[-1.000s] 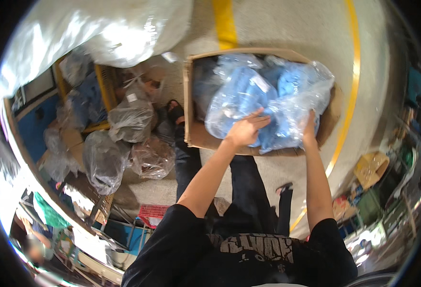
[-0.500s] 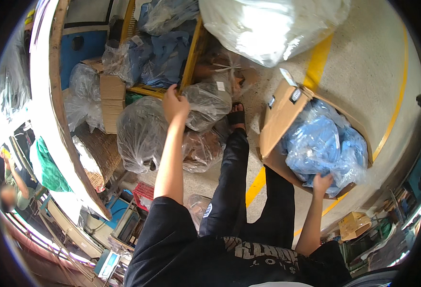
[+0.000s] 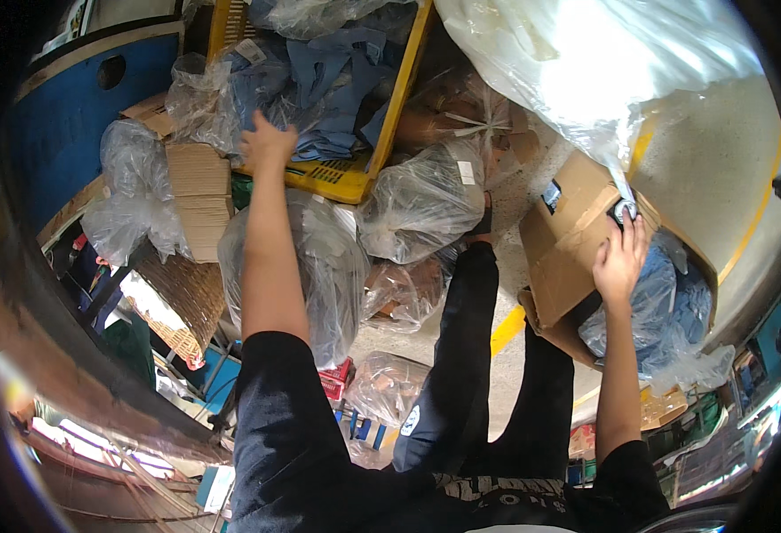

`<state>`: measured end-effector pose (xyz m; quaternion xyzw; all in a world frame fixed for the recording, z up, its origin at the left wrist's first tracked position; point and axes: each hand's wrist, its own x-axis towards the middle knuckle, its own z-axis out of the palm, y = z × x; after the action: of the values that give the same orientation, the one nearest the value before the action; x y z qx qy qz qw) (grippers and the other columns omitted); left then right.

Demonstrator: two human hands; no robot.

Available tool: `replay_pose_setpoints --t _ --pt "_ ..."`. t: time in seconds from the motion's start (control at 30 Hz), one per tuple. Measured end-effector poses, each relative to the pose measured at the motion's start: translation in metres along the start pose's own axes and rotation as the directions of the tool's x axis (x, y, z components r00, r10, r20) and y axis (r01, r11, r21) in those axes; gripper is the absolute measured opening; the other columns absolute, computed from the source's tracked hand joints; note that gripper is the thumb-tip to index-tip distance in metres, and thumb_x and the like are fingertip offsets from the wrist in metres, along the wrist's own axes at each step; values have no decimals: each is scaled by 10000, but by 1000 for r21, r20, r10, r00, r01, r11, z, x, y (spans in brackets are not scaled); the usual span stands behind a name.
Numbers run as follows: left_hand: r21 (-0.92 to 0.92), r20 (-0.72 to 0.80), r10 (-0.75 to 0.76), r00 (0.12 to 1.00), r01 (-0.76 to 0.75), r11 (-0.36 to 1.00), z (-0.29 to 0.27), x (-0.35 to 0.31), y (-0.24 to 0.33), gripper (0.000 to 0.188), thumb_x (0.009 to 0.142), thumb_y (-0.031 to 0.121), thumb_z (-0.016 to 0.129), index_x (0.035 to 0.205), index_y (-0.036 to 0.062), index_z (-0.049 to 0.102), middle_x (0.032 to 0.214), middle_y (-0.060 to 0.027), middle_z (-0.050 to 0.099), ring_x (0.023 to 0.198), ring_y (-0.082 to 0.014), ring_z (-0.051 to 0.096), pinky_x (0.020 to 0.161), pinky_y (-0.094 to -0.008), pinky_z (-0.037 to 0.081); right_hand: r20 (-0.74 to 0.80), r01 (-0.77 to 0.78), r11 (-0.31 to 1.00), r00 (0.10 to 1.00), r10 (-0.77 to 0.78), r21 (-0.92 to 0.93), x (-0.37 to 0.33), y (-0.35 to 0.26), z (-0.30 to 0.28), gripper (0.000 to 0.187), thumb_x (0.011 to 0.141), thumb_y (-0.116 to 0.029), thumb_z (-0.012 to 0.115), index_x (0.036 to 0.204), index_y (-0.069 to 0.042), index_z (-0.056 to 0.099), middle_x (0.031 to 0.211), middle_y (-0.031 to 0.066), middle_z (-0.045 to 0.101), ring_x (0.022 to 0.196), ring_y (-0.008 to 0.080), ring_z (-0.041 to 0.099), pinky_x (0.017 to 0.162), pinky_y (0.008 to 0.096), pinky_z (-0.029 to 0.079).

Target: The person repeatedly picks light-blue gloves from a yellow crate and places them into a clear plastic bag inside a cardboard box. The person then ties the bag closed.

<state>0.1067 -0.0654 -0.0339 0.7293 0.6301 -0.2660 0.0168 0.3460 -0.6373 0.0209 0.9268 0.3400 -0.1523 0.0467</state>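
My left hand (image 3: 269,142) reaches out with its fingers apart, at the near left edge of a yellow plastic crate (image 3: 331,180). Blue cloth pieces (image 3: 341,75) and clear plastic bags fill that crate. On the right, my right hand (image 3: 619,259) lies with outstretched fingers on the raised flap of an open cardboard box (image 3: 575,222). Beneath that hand, inside the box, a clear plastic bag of blue cloth (image 3: 643,315) shows, its end spilling over the near rim. No object shows in either hand.
Filled clear bags (image 3: 421,200) lie between the crate and my legs. A large whitish plastic bag (image 3: 603,62) bulges at the far right, its end touching the box. Stacked cardboard (image 3: 199,200) and a wicker basket (image 3: 182,298) stand on the left. Yellow lines (image 3: 507,329) mark the floor.
My right hand has moved off the bagged blue cloth onto the box flap. My left hand has shifted left along the crate's near edge. The view has moved closer to the crate.
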Motion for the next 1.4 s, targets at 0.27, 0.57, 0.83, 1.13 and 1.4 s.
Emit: replay_pose_setpoints --t 0.27,0.57,0.83,1.13,1.4 --pt "27 -138 108 985 -105 994 24 101 -68 966 854 497 726 1594 98 249 1437 -260 550 1383 -396 470 1187 -527 258 -200 60 995 979 -42 83 -3 5 24 338 762 9 586 1051 -117 707 1299 35 659 1352 379 485 1140 494 355" --pt "-513 -268 194 943 -311 800 21 61 -87 441 912 333 697 1219 17 675 1134 -180 725 1020 -357 688 870 -402 507 -158 88 990 985 -71 107 -2 12 21 276 718 -9 615 944 -128 719 1145 11 707 1331 377 503 1096 493 358" --pt "-902 -278 -184 943 -190 388 -33 -62 -121 419 864 81 605 1247 -89 598 1139 -149 659 983 -212 648 849 -347 510 26 -113 994 993 113 7 8 -24 -3 165 820 -221 680 979 -233 721 1211 -63 677 1386 238 445 1150 752 66" --pt "-820 -229 603 764 -485 303 -50 -299 -94 193 581 -29 520 764 16 562 749 -101 579 718 -273 554 685 -388 452 -40 117 399 979 -198 909 71 -182 -63 608 865 -350 802 1347 -54 578 1476 214 507 1361 359 509 1133 465 418" --pt "-702 189 948 256 -640 312 8 -406 -46 219 586 -6 614 774 85 680 767 -146 667 820 -354 678 773 -455 506 84 463 600 743 -664 652 43 -299 -101 1100 733 -275 865 1613 -142 218 1557 224 391 1433 367 400 1181 503 300"
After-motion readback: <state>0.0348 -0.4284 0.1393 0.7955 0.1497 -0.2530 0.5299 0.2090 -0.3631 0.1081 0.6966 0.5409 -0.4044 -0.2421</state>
